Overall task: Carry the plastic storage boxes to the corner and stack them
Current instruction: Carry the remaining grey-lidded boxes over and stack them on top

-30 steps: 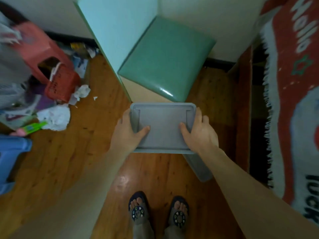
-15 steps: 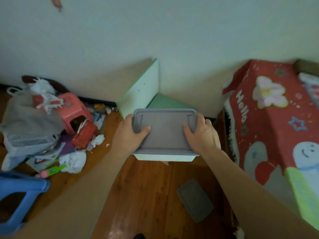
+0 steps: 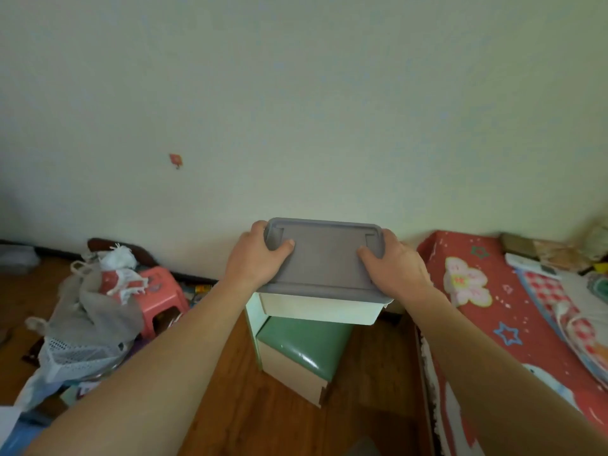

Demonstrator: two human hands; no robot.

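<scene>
Both hands gripping the box by its short ends, L hand (image 3: 255,258) and R hand (image 3: 393,268), thumbs on the lid (image 3: 324,255). Box (image 3: 320,306) is being held up in the air, long axis running L-R across me, directly over the stool (image 3: 302,352) by the wall, so prob just straight down/fwd.

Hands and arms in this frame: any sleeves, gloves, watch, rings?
Both forearms are bare as far as the frame shows, with no sleeve visible. The left hand and right hand wear no gloves; no watch, bracelet or ring is visible. No markings can be made out.
</scene>
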